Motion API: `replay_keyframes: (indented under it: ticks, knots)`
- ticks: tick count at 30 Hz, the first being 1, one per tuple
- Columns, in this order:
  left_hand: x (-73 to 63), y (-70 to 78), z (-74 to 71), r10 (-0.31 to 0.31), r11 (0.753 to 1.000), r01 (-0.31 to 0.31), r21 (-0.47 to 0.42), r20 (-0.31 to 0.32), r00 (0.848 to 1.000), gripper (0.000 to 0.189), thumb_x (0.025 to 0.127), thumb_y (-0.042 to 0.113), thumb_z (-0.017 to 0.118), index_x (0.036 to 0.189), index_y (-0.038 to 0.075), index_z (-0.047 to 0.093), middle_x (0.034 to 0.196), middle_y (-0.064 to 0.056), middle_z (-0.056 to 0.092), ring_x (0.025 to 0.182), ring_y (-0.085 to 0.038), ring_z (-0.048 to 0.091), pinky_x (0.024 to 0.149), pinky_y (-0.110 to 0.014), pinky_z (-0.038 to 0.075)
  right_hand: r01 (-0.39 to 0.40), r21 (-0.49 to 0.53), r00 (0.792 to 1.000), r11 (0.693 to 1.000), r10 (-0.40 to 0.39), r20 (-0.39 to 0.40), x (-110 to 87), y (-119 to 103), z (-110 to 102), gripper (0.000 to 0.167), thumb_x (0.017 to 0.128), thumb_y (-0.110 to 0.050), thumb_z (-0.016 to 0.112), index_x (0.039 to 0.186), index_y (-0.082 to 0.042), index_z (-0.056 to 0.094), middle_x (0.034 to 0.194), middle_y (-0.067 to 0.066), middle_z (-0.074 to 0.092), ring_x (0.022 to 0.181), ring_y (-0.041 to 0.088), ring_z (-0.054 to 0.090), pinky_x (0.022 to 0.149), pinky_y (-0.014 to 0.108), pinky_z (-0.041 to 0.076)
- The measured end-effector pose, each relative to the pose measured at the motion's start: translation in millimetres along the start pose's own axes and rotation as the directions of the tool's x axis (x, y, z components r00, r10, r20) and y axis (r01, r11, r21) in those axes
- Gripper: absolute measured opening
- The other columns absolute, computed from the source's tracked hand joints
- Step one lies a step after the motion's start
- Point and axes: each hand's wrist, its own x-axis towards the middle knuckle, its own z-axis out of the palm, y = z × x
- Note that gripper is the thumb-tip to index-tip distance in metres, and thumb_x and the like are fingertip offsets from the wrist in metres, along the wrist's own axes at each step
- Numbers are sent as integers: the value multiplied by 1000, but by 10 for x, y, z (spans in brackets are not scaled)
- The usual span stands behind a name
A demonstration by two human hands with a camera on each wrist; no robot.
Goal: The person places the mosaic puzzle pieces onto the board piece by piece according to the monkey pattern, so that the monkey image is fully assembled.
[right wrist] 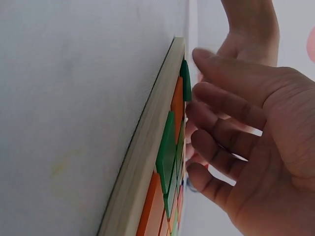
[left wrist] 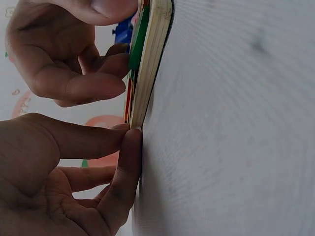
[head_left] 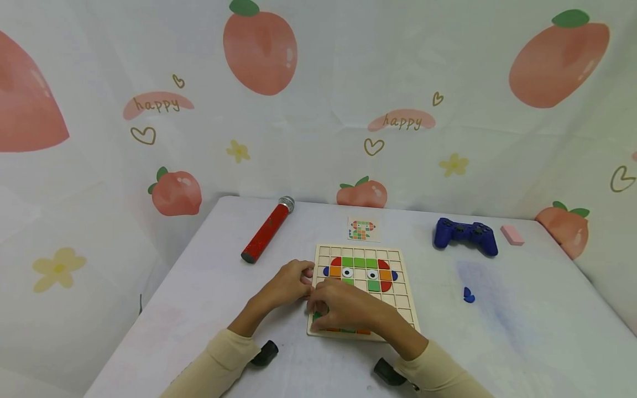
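Note:
A square wooden grid board [head_left: 400, 301] lies on the table with flat coloured pieces in it, among them two eye pieces [head_left: 347, 272]. My left hand [head_left: 287, 284] grips the board's left edge between thumb and index finger, as the left wrist view shows. Over the board's near left corner is my right hand [head_left: 345, 304], fingers loosely bent and nothing seen between them. Close to its fingertips, a dark green piece [right wrist: 186, 81] sits at the corner, slightly raised in the left wrist view. The right hand hides part of the pattern.
Behind the board lies a small picture card [head_left: 363, 229]. A red microphone [head_left: 267, 231] is at the back left. To the right are a blue game controller [head_left: 465, 235], a pink block [head_left: 512, 235] and small blue pieces [head_left: 468, 295]. A fruit-printed curtain [head_left: 318, 143] hangs behind the table.

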Motion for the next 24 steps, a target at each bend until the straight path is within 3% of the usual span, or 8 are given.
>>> replay_keyframes:
  ticks: [7, 13, 24]
  knots:
    - [3, -4, 0, -3, 1000, 3, -2, 0, 1000, 56, 88, -5, 72, 142, -10, 59, 105, -9, 59, 92, -20, 58, 75, -27, 58, -4, -3, 1000, 1000, 4, 5, 3, 2, 2, 15, 90, -16, 82, 105, -21, 80, 95, -16, 65, 94, 3, 54, 85, 21, 50]
    - [-5, -8, -1, -3, 1000, 3, 6, -3, 1000, 57, 88, -5, 71, 143, -10, 58, 106, -8, 60, 93, -20, 58, 78, -30, 59, -1, -5, 1000, 1000, 1, 8, 15, -15, 12, 17, 89, -23, 86, 105, -19, 80, 95, -16, 66, 93, 4, 55, 86, 21, 50]
    - [0, -6, -9, 13, 1000, -13, 1, 4, 1000, 57, 88, -4, 76, 142, -11, 58, 107, -9, 60, 94, -19, 60, 77, -27, 59, 9, 3, 999, 1000, -10, 38, -21, -9, -18, 16, 89, -15, 84, 105, -16, 82, 97, -16, 70, 96, 1, 57, 91, 22, 52]
